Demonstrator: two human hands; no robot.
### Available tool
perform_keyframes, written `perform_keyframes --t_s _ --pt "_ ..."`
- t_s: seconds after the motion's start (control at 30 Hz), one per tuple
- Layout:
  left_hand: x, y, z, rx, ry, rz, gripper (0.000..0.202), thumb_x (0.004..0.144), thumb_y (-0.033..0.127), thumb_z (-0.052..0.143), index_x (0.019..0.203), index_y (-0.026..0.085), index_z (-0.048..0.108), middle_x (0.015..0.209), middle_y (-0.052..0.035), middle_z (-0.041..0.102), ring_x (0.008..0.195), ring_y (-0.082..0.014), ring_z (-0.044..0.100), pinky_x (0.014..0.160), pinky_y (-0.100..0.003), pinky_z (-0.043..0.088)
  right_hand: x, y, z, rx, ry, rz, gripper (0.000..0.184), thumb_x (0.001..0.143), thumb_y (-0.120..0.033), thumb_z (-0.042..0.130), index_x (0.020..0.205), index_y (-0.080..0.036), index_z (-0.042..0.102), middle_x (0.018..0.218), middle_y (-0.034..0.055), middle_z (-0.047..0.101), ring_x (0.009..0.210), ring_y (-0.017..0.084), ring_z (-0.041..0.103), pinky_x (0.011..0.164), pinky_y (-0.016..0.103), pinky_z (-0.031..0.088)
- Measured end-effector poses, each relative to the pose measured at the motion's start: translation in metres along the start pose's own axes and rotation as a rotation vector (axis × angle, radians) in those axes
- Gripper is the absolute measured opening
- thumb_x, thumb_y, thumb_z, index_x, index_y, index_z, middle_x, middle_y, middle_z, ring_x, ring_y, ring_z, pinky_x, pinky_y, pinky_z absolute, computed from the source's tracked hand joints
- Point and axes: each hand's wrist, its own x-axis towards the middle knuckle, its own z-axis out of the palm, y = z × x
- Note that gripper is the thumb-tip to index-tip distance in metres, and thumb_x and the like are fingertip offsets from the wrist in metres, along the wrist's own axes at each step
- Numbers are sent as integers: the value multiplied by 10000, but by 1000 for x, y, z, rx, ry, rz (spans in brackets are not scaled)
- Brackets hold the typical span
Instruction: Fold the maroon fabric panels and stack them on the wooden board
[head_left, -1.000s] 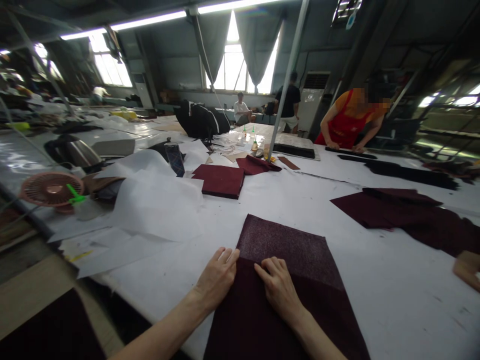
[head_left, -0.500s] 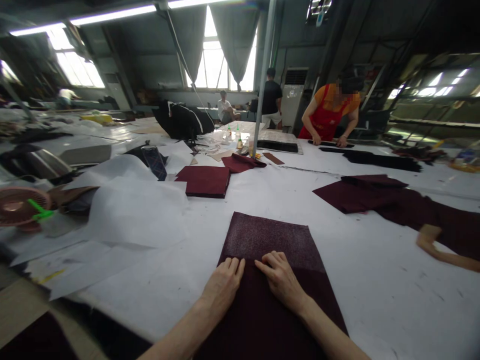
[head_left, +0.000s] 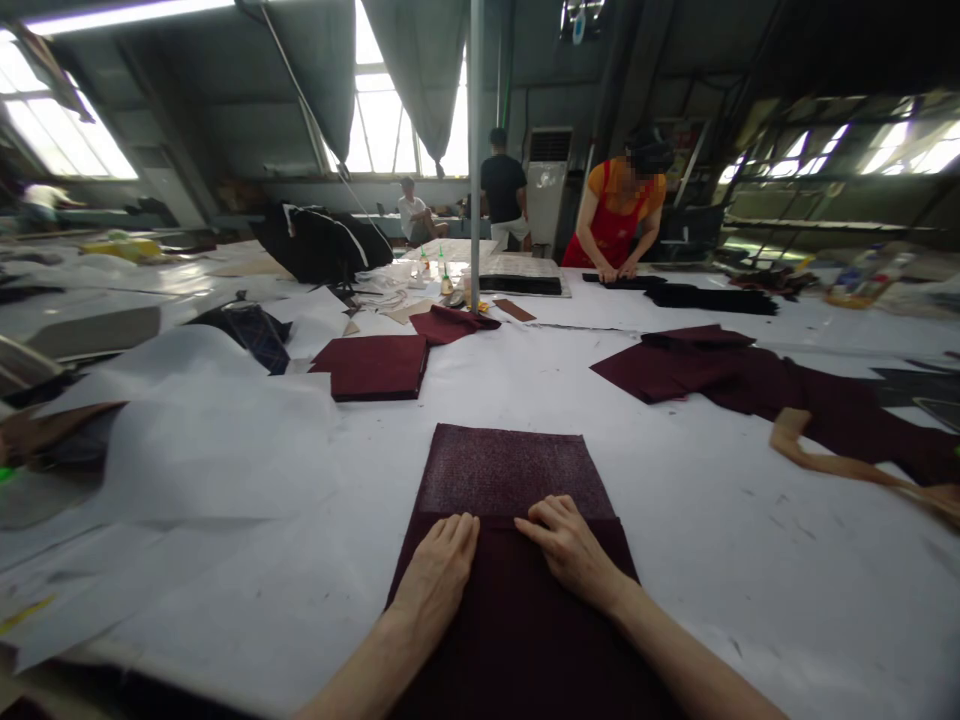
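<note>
A dark maroon piece of fabric [head_left: 517, 620] lies on the table straight in front of me. Its far part, a lighter speckled strip [head_left: 510, 470], shows beyond a straight crosswise edge. At the left of that edge, my left hand [head_left: 439, 565] is closed, its fingers bent together on the cloth. My right hand [head_left: 570, 545] grips the same edge a short way to the right, forefinger stretched inward and the other fingers curled. Both thumbs are mostly hidden.
A folded maroon stack [head_left: 379, 368] lies ahead left, near white sheets [head_left: 202, 430]. More maroon cloth [head_left: 697, 375] and a tan strip [head_left: 832, 462] lie right. A metal pole [head_left: 475, 150] rises beyond. A co-worker in a red apron [head_left: 611, 225] handles dark pieces across the table.
The view has turned to the right, so the surroundings sit further left. The crosswise edge now reaches evenly across the fabric, with its right end visible. Both hands stay at the edge.
</note>
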Motion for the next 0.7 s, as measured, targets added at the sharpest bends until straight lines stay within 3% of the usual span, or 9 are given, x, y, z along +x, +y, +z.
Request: perform_keyframes --t_s 0.07,0.2,0.37,0.5,0.57,0.7 --pt "3 4 -1 -2 -4 7 560 786 -9 428 1337 83 459 1086 -131 584 971 -238 549 838 -357 485 -4 3 -3 -5 -6 5 336 923 -89 431 1183 -216 601 930 61 584 863 188 487 798 364 370" --pt "11 15 -7 -3 -30 -24 624 811 28 453 1404 210 383 960 -77 590 836 -212 562 732 -349 494 -12 10 -7 -15 -15 13 331 926 -93 430 1186 -218 593 925 58 579 867 189 486 805 366 363" --pt "21 29 -9 -16 7 29 512 821 36 467 1326 119 480 1098 -109 580 956 -213 544 837 -339 478 -22 19 -12 -33 -4 2 289 926 -101 429 1130 -197 609 905 63 580 845 188 478 799 369 360" --pt "29 38 -13 -15 -3 17 592 830 61 483 1400 193 392 969 -73 590 830 -204 557 720 -333 488 -32 26 -18 -53 -39 25 284 929 -107 427 1132 -197 605 906 63 574 855 194 476 814 379 363" --pt "33 44 -15 -23 -2 11 569 834 72 483 1385 201 417 959 -71 588 839 -211 560 732 -348 488 -37 30 -21 -53 -48 36 290 933 -109 421 1144 -199 600 913 63 574 863 196 477 816 380 367" --pt "39 55 -16 -34 32 51 479 828 45 464 1303 92 503 1085 -112 586 952 -218 547 831 -340 475 -47 36 -27 -53 -41 41 298 938 -108 408 1149 -199 598 925 63 574 870 193 479 821 376 375"
